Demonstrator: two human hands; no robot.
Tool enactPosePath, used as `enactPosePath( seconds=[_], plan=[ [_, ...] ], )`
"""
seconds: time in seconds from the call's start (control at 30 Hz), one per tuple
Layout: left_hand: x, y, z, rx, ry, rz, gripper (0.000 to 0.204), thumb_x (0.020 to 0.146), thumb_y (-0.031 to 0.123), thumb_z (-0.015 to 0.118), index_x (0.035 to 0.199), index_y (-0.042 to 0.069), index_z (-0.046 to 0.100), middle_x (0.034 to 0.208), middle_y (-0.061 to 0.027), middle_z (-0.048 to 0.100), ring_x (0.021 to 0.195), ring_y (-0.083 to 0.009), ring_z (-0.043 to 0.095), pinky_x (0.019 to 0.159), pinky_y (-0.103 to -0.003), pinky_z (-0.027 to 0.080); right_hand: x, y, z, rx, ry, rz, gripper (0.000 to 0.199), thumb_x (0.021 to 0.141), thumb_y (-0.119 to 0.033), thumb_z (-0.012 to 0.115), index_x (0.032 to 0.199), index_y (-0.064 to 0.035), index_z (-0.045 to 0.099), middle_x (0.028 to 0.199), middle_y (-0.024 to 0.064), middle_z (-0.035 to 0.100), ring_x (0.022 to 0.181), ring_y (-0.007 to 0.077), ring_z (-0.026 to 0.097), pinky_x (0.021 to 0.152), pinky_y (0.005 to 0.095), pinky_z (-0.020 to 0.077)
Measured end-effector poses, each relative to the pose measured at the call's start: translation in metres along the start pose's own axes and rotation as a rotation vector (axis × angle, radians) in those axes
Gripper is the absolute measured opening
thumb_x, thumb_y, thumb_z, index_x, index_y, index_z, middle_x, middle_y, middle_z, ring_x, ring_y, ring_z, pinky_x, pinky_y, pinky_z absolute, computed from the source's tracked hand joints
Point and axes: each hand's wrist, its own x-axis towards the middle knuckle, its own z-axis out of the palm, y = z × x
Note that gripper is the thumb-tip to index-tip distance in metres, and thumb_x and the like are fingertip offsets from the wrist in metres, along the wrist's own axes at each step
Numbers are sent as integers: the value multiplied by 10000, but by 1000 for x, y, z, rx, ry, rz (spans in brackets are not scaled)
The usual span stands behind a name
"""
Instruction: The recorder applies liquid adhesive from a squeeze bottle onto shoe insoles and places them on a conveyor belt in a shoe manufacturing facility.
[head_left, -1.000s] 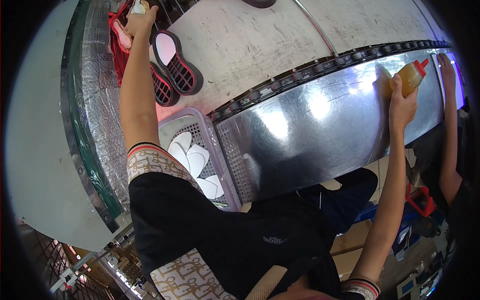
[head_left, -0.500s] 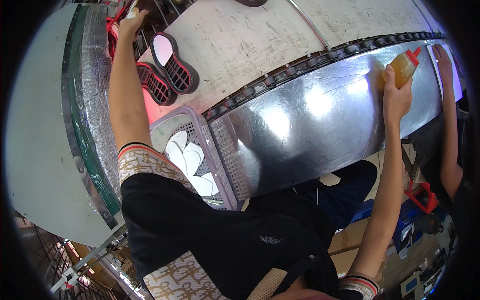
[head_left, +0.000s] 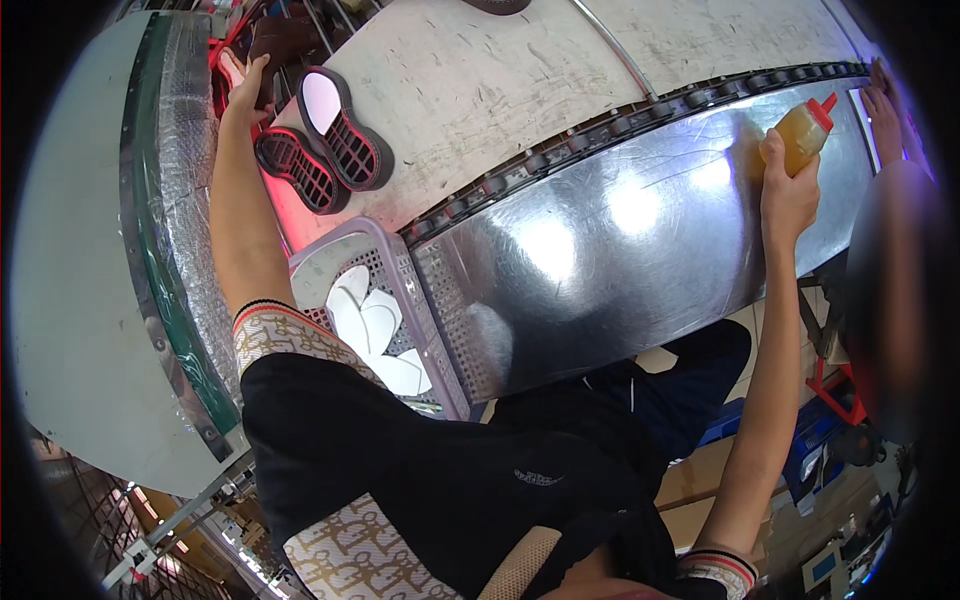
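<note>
My right hand (head_left: pixel 790 200) is wrapped round a squeeze bottle (head_left: pixel 800 137) of yellowish liquid, held tilted over the right end of the metal table, its red nozzle pointing up and right. At the far left, my left hand (head_left: pixel 243 90) reaches to the rack, thumb and fingers closed round part of a dark brown shoe (head_left: pixel 280 42). Its fingertips are partly hidden. Close to that hand, two black shoe soles (head_left: pixel 352 150) with red edges and open grids lie on the pale belt, one overlapping the other. A white pad covers the heel of one sole.
A lilac plastic basket (head_left: pixel 398 275) holding several white insole pads (head_left: pixel 375 325) stands at the left end of the shiny metal table (head_left: pixel 600 270). A chain (head_left: pixel 570 145) edges the pale belt (head_left: pixel 500 90). At right, another person's hands (head_left: pixel 882 120) rest near a white sheet.
My left hand has come down and left from higher on the rack, now at the brown shoe; the white item in it is gone. The person at right has leaned in. The bottle barely moved.
</note>
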Motion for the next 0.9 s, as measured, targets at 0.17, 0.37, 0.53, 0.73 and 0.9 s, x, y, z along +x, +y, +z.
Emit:
enactPosePath(
  seconds=[0.17, 0.37, 0.53, 0.73, 0.9],
  plan=[
    [6, 2, 9, 133, 131, 231, 758, 731, 557, 761, 1258, 83, 492, 827, -109, 529, 576, -176, 525, 473, -303, 388, -3, -4, 0, 32, 13, -11, 710, 810, -640, 624, 1203, -50, 590, 1053, 187, 700, 1022, 375, 658, 911, 447, 469],
    [7, 3, 28, 287, 180, 131, 642, 756, 617, 707, 1119, 107, 566, 656, -37, 498, 488, -162, 493, 410, -310, 342, -4, -3, -2, 31, 7, -25, 716, 809, -640, 628, 1206, -47, 586, 1058, 187, 700, 1024, 373, 658, 911, 448, 470],
    [22, 17, 52, 595, 454, 295, 650, 747, 637, 670, 817, -9, 647, 587, -70, 545, 415, -187, 491, 404, -338, 359, -4, -4, -3, 33, 10, -31, 718, 810, -641, 626, 1210, -47, 583, 1058, 189, 699, 1024, 376, 658, 909, 455, 471],
    [25, 27, 65, 805, 590, 335, 713, 720, 672, 653, 697, -41, 659, 578, -105, 593, 449, -226, 575, 422, -359, 406, -7, -6, -5, 51, 22, -25, 706, 802, -640, 634, 1195, -56, 588, 1041, 190, 701, 1005, 382, 663, 899, 463, 476],
    [32, 24, 75, 818, 578, 344, 743, 753, 667, 639, 834, -70, 682, 659, -119, 640, 527, -216, 621, 488, -363, 455, -11, -8, -7, 49, 22, -28, 683, 795, -639, 642, 1158, -62, 598, 1016, 180, 705, 983, 372, 672, 886, 455, 484]
  ],
)
